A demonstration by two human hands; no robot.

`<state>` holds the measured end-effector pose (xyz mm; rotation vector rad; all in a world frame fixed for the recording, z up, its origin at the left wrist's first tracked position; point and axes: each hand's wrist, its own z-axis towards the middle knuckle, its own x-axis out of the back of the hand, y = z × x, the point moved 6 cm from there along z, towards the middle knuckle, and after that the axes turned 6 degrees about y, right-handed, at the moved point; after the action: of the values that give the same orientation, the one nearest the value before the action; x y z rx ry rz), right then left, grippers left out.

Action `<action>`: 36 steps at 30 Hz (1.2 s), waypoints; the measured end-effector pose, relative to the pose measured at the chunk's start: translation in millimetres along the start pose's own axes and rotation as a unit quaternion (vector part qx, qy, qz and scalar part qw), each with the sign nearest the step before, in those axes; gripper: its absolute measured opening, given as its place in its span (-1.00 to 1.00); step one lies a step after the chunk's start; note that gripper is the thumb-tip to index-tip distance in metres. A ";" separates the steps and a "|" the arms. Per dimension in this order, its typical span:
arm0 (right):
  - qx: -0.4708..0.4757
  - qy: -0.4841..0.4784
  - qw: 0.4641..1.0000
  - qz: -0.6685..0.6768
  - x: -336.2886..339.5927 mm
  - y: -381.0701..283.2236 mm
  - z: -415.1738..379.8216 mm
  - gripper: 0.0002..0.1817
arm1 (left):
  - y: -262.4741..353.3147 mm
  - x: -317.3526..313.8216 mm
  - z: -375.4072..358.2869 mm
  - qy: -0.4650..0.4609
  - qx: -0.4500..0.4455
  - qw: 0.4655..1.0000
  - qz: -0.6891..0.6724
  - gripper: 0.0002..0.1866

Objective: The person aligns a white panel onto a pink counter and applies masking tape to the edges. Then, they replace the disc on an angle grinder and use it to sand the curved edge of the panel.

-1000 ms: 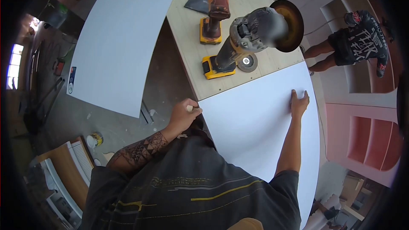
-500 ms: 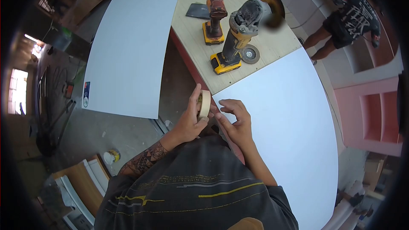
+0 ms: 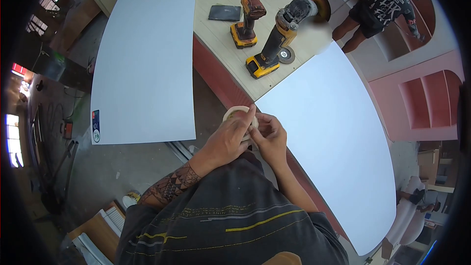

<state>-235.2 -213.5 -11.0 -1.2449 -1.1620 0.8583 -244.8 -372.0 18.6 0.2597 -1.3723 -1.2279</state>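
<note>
A pale cream roll of masking tape (image 3: 229, 113) is in front of my body, near the corner where the wooden tabletop meets the white sheet. My left hand (image 3: 226, 136) wraps around the roll, its fingers partly inside the ring. With thumb and curled fingers, my right hand (image 3: 273, 140) pinches at the roll's right edge; the exact spot under the fingertips is hidden. Beyond the hands, a cordless impact driver (image 3: 249, 17) and an angle grinder (image 3: 279, 37) stand on their yellow batteries on the wooden tabletop (image 3: 221, 54).
White sheets lie left (image 3: 147, 59) and right (image 3: 338, 132) of the tabletop. A dark flat pad (image 3: 224, 13) and a grinding disc (image 3: 286, 55) rest near the tools. Another person (image 3: 385, 5) stands by white-and-pink shelving (image 3: 427, 98). Metal rails (image 3: 179, 151) lie on the floor.
The masking tape roll has turned from upright to tilted over. My right hand has closed in from beside it onto its edge. The view has shifted slightly, and the other person's arms have moved.
</note>
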 end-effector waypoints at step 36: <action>0.241 0.047 0.964 -0.107 53.1 -87.7 -71.0 -0.57 | -6.7 -13.1 -5.7 -0.038 -0.218 0.969 -0.109 -0.64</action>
<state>-163.2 -195.2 89.2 -0.7385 -0.9194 0.8453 -240.0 -367.5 4.2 0.0531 -1.1210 -1.7039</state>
